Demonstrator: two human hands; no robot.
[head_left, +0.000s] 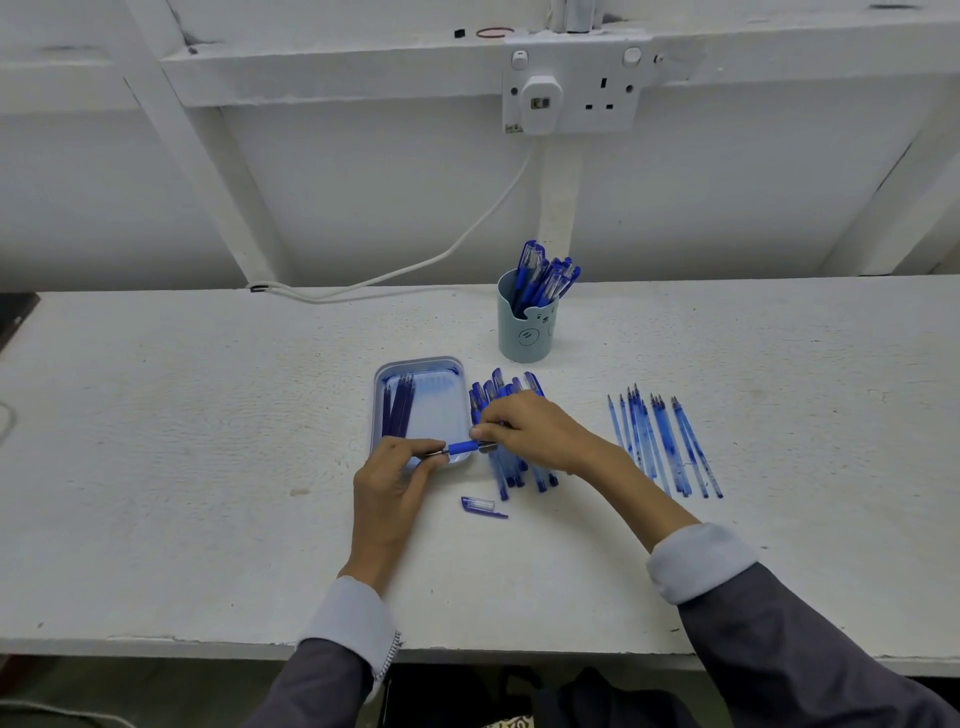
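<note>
Blue pen (462, 448) is pinched between left hand (395, 483) and right hand (535, 431); a cap (483, 506) is seen just below them.

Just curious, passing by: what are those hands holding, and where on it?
One blue pen: the left hand pinches its tip end, the right hand pinches the barrel end.

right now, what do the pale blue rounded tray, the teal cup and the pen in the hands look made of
Pale blue rounded tray: likely glossy plastic, sheen on its moulded rim. Teal cup: probably matte plastic, no glare, printed face. Pen: blue grip looks rubbery, tip looks metallic.
</note>
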